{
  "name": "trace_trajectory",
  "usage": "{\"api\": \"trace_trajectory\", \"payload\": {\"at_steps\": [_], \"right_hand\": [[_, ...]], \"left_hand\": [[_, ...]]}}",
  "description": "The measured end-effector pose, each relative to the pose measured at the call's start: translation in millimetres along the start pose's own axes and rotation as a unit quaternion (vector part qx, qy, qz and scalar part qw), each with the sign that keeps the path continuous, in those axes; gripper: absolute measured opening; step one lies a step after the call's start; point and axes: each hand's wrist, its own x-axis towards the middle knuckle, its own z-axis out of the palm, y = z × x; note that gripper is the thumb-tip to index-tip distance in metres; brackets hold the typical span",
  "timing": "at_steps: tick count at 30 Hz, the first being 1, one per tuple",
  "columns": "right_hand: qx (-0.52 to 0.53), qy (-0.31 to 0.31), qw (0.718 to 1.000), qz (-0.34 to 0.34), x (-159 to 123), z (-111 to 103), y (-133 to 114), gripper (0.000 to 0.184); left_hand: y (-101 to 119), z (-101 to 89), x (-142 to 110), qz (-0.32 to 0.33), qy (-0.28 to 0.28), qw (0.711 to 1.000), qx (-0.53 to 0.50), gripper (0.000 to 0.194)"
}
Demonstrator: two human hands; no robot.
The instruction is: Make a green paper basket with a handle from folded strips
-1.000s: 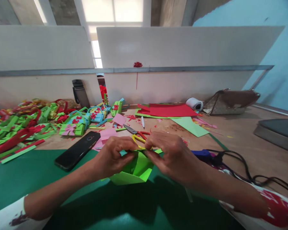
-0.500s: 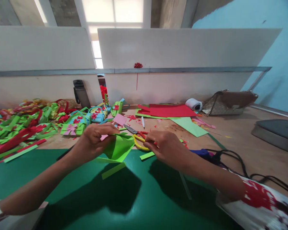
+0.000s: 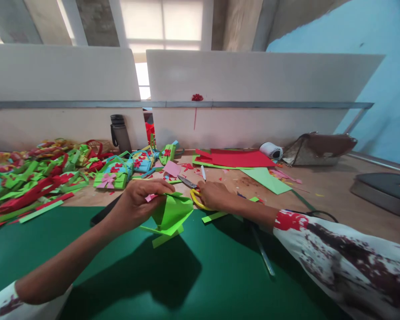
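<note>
Pinches folded green paper (image 3: 173, 213) in left hand (image 3: 142, 202), on the near side of the scissors (image 3: 187, 182); reaches over them with right hand (image 3: 215, 195), cannot tell whether closed. Could crumple folds by pinching hard, or snag yellow handle (image 3: 195, 201) and white pen (image 3: 203, 173) beside the scissors, with pink paper (image 3: 172, 169) leftward.

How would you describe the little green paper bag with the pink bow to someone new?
Start at the dark bottle standing by the white panel. Nearer you, beyond the green surface, sits a green paper bag. A pink bow marks it; its blue neighbours have red flowers.
</note>
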Motion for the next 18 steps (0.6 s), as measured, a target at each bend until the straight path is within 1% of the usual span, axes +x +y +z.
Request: {"api": "trace_trajectory", "payload": {"at_steps": [2, 5, 7, 9, 13, 17, 18], "right_hand": [[0.043, 0.006, 0.999, 0.006, 4, 1, 3, 0.033], [0.122, 0.000, 0.992, 0.013, 7, -3, 8, 0.031], [0.186, 0.007, 0.983, 0.011, 6, -8, 11, 0.029], [0.250, 0.029, 0.968, 0.005, 1, -16, 12, 0.031], [0.366, 0.062, 0.928, -0.029, -24, -36, 13, 0.046], [0.444, 0.059, 0.890, -0.085, -65, -51, 13, 0.053], [0.474, 0.056, 0.873, -0.103, -74, -53, 13, 0.052]], "left_hand": [[-2, 1.0, 0, -0.009, 0.007, 1.000, -0.020, 0.012], [-2, 2.8, 2, -0.031, -0.003, 0.998, -0.060, 0.013], [0, 3.9, 3, -0.060, -0.004, 0.995, -0.085, 0.015], [3, 4.8, 4, -0.101, 0.003, 0.989, -0.111, 0.020], [7, 5.7, 5, -0.184, 0.003, 0.966, -0.180, 0.028], [7, 6.6, 5, -0.264, -0.004, 0.936, -0.235, 0.026], [7, 7.2, 4, -0.282, -0.003, 0.927, -0.246, 0.025]]}}
